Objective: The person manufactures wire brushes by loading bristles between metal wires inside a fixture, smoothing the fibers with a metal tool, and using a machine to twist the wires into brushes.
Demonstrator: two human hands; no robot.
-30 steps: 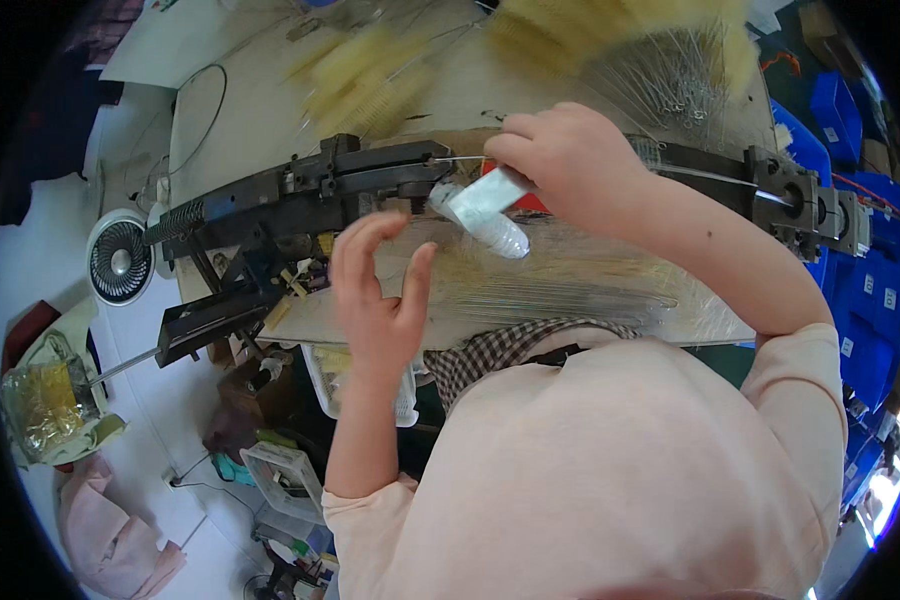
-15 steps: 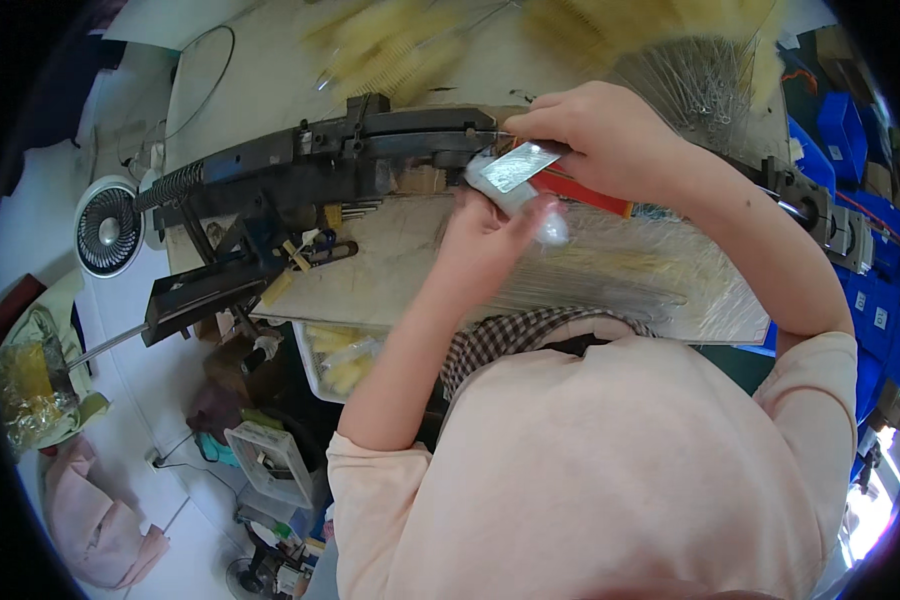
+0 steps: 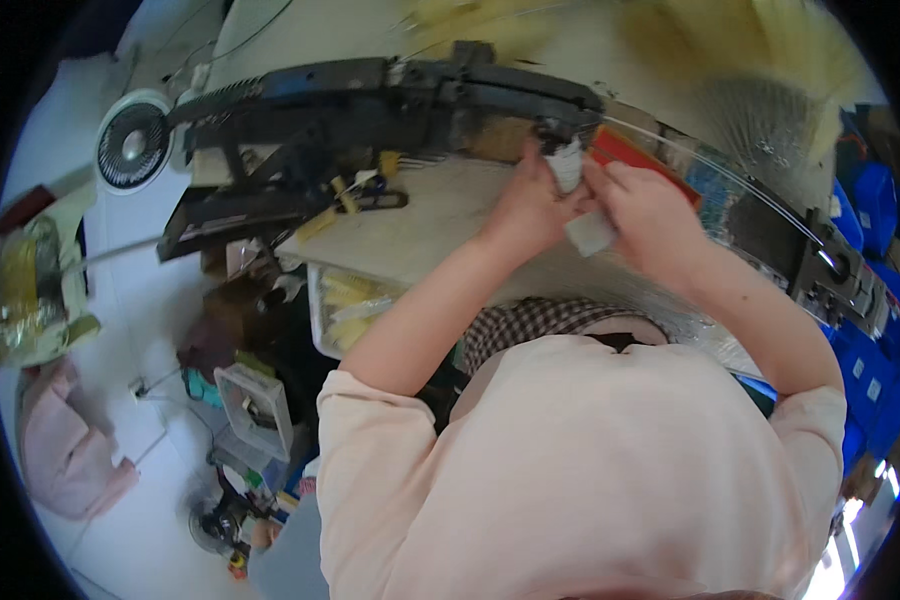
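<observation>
Both hands meet at one o'clock, over the bench [image 3: 420,235]. The packet [image 3: 592,232], small, pale and translucent, sits pinched in the right hand [image 3: 655,215], fingers closed on it. The left hand [image 3: 530,205] grips its upper end [image 3: 567,160], perhaps a cap; blur hides detail. One red flat box [image 3: 635,155] lies just behind. One white fan [image 3: 133,145] stands at ten o'clock.

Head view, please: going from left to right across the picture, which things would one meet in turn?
Pink cloth on the floor → small round fan → tray of yellow pieces → left hand → small white packet → right hand → blue bins.
</observation>
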